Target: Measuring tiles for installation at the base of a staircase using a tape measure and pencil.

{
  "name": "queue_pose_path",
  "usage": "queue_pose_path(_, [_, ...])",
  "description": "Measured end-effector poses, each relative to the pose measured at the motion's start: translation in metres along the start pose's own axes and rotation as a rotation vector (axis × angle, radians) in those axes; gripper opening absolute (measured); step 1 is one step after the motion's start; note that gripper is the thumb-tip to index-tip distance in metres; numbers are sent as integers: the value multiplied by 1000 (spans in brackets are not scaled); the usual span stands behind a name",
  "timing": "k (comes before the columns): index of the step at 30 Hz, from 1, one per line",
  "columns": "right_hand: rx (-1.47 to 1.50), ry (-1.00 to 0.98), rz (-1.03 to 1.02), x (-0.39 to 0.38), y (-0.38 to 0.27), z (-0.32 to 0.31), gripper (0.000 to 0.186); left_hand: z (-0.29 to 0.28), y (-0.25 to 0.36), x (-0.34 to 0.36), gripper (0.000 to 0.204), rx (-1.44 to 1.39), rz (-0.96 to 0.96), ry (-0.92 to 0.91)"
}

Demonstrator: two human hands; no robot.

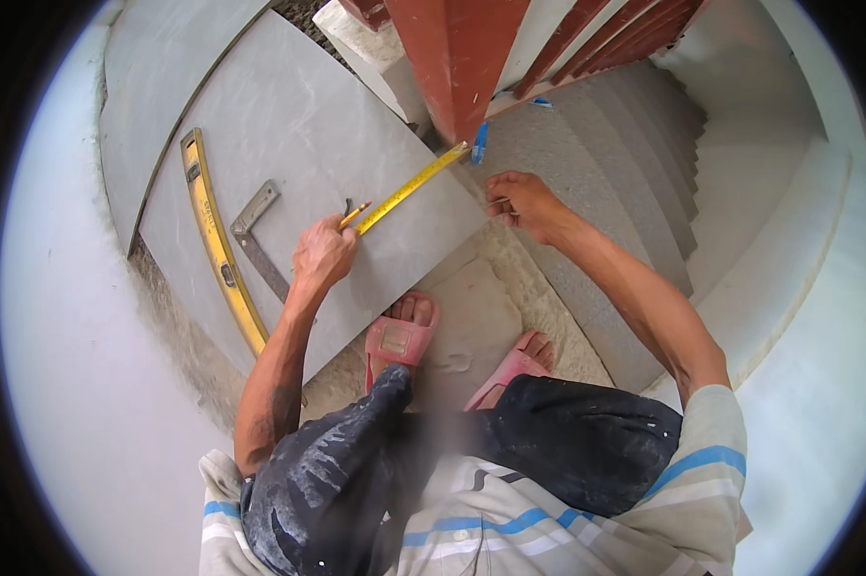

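My left hand [324, 252] grips a pencil [356, 211] and the near end of an extended yellow tape measure [404, 192] on a large grey tile [375, 307]; the tape's case is hidden by the hand. The tape's far end reaches the tile's upper right edge, by a red post [452, 67] with a blue strip [479, 142] at its foot. My right hand [529, 204] is closed just off the tile's right corner, around something thin I cannot make out. A metal square [261, 261] and a yellow spirit level [212, 226] lie on the tile, left of my left hand.
Stone-grey stairs [606, 163] with red railings [606, 38] curve down at the right beside a pale wall [769, 163]. Another grey tile [155, 67] lies at upper left. A white wall [78, 307] runs along the left. My feet in pink sandals [404, 341] stand on rough floor below the tile.
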State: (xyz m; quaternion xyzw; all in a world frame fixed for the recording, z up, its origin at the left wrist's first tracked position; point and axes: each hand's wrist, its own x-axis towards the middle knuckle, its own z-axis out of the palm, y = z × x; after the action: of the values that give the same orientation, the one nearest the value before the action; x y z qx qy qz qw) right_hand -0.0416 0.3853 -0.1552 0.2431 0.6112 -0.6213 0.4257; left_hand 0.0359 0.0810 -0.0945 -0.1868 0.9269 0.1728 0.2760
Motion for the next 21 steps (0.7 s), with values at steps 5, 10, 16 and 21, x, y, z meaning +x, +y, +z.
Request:
queue_pose_path(5, [-11, -31, 46, -6, 0, 0, 21, 5, -6, 4, 34, -25, -16, 24])
queue_pose_path(10, [9, -16, 38, -6, 4, -9, 22, 6, -2, 4, 34, -10, -24, 13])
queue_pose_path(16, [-10, -30, 36, -4, 5, -12, 19, 3, 0, 4, 34, 3, -33, 4])
queue_pose_path(21, [-29, -27, 25, -6, 2, -10, 17, 2, 3, 1, 34, -12, -32, 9])
